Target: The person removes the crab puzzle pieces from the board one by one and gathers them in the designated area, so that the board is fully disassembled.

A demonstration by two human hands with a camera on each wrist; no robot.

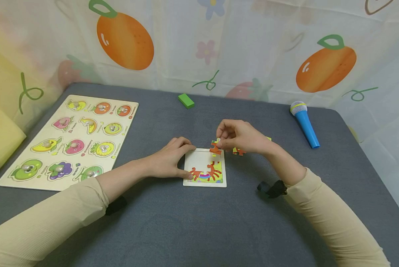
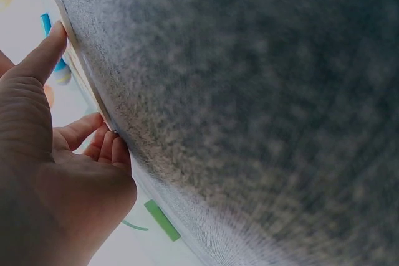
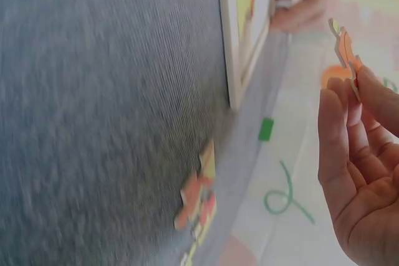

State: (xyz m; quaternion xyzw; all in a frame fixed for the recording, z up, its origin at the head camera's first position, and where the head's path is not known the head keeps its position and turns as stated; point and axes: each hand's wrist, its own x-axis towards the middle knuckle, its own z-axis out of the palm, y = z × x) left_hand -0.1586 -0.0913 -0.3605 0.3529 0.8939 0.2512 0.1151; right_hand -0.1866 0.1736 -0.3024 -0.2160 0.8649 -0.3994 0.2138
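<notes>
A small square puzzle tray with a pale wooden rim lies on the table. Several pieces sit in its lower part, forming some of a red crab picture; the bare backing shows above. My left hand grips the tray's left side, thumb near the bottom corner and fingers at the top corner. Between thumb and fingertips, my right hand pinches an orange jigsaw piece above the tray's upper right corner. Loose jigsaw pieces lie on the table to the right, partly hidden beneath my right hand in the head view.
A larger fruit knob puzzle board lies at the left. Toward the back edge is a green block. A blue toy microphone lies at the right. Behind the grey table hangs a fruit-print curtain.
</notes>
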